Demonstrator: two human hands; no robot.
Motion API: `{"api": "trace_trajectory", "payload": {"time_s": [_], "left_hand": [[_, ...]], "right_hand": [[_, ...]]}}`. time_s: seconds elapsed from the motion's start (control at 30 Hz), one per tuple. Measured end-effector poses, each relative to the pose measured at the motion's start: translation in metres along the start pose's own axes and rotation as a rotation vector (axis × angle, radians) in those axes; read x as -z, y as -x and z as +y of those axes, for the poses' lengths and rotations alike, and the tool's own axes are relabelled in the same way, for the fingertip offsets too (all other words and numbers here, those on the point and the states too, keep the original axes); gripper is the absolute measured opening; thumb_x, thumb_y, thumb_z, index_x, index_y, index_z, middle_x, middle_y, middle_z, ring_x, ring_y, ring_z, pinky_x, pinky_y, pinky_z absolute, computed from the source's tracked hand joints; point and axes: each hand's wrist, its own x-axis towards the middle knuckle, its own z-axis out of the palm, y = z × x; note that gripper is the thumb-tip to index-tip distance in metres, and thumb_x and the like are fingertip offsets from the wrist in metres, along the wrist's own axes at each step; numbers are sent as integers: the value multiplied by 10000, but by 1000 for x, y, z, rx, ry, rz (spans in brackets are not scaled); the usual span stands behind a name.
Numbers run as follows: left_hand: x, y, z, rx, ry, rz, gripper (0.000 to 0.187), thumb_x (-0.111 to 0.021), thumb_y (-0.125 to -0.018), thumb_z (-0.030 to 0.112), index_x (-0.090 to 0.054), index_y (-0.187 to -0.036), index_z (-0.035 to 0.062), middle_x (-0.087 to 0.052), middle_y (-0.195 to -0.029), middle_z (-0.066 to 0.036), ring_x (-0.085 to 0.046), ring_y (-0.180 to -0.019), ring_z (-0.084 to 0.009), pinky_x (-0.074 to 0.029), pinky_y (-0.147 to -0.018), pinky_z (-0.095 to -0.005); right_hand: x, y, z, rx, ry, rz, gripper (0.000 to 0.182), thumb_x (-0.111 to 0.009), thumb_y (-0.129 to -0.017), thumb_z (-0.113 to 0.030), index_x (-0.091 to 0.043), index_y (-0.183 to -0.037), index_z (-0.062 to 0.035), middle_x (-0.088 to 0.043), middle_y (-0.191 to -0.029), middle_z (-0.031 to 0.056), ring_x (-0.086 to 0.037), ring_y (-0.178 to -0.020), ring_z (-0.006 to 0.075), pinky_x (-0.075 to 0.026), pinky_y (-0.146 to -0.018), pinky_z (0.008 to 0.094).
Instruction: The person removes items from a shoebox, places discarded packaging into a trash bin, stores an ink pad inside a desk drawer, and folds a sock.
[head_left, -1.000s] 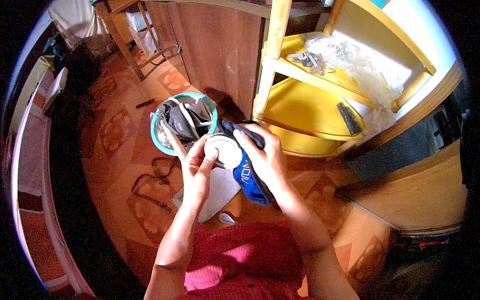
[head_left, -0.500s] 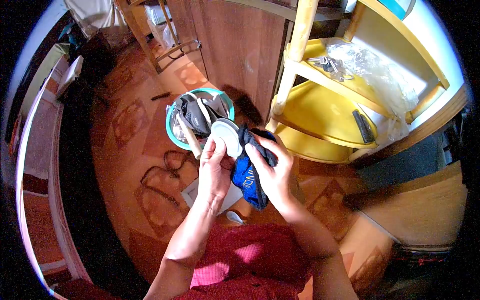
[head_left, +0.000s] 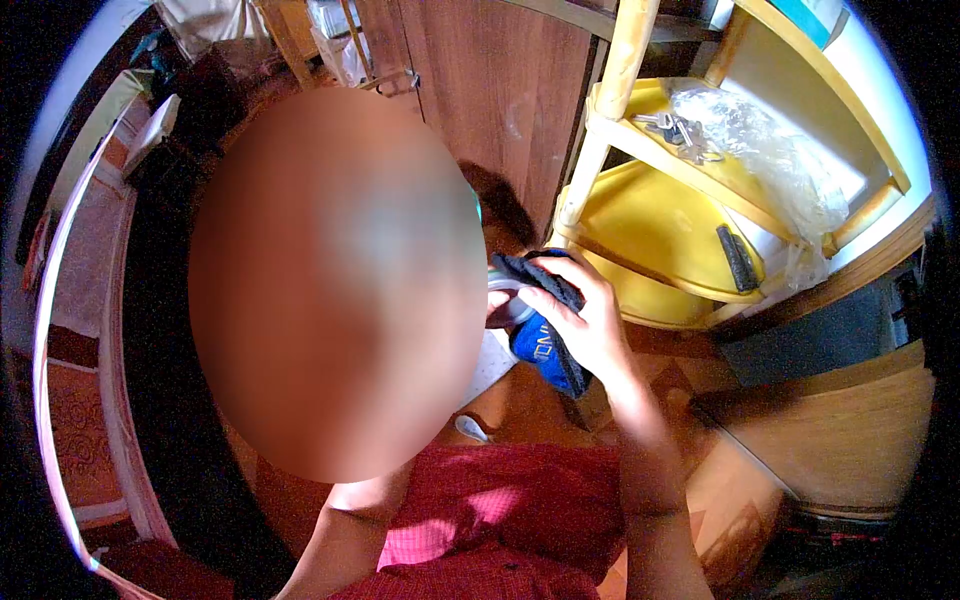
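My right hand [head_left: 585, 310] grips a blue and black cloth piece [head_left: 548, 350] with yellow lettering, its thumb pressed on the near side. A pale round lid [head_left: 508, 287] shows only in part, against the cloth's dark upper fold. Most of my left hand [head_left: 496, 301] is behind a large blurred oval; a bit of its fingers shows at the lid's lower edge, closed on it. On the floor below lie a white spoon-like piece [head_left: 470, 429] and a white flat sheet [head_left: 490, 370].
To the right stands a yellow shelf unit [head_left: 650, 225] holding keys [head_left: 680, 132], clear plastic wrap [head_left: 760, 140] and a black bar-shaped object [head_left: 738, 258]. A brown wooden panel [head_left: 490, 90] rises behind. The blur covers the floor on the left, except a sliver of turquoise rim [head_left: 477, 203].
The cloth and my right hand have shifted slightly right in view. The lid now sits closer into the cloth's fold. A blurred oval covers the tub and most of my left hand.
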Motion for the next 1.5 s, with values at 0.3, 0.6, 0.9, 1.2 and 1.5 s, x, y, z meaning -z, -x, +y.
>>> {"api": "trace_trajectory", "payload": {"time_s": [0.3, 0.6, 0.9, 1.2, 1.5], "left_hand": [[-3, 5, 6, -232, -414, 115, 200, -718, -702, 38, -604, -859, -9, -593, -729, -89, -560, -674, -179, -450, -630, -289], [3, 3, 9, -327, -705, 111, 194, -680, -591, -62, -569, -741, -9, -551, -729, -119, -536, -699, -277, -436, -621, -331], [4, -6, 9, -563, -437, 114, 259, -650, -621, -101, -631, -855, 7, -620, -833, -72, -599, -825, -220, -470, -754, -297], [-11, 1, 16, -129, 36, -210, 1017, -724, -731, 242, 2, -1424, 78, -194, -1436, -179, -213, -1321, -262, -170, -1073, -355], [-6, -7, 1, 15, 439, 44, 872, -851, -534, 172, -373, -1251, 37, -455, -1243, -104, -444, -1158, -215, -338, -1003, -353]], "right_hand": [[-5, 1, -6, 293, 272, 247, 345, -678, -716, -46, -650, -1055, -104, -563, -1068, 126, -552, -967, 279, -445, -852, 358], [-14, 0, -5, 511, 580, 137, 393, -733, -655, -240, -658, -1041, -240, -528, -1112, 73, -517, -954, 280, -450, -826, 380], [-15, 3, 10, -273, -283, 193, 349, -613, -840, -310, -621, -1037, -22, -611, -1024, 94, -547, -961, 168, -412, -853, 298], [-17, -2, -12, -383, -519, 310, 253, -644, -810, -142, -621, -1027, -13, -622, -920, 49, -571, -831, 116, -452, -767, 241], [-11, -3, -29, 350, 338, 167, 210, -604, -820, -180, -657, -1005, -97, -593, -1108, 105, -493, -1070, 307, -351, -949, 411]]}}
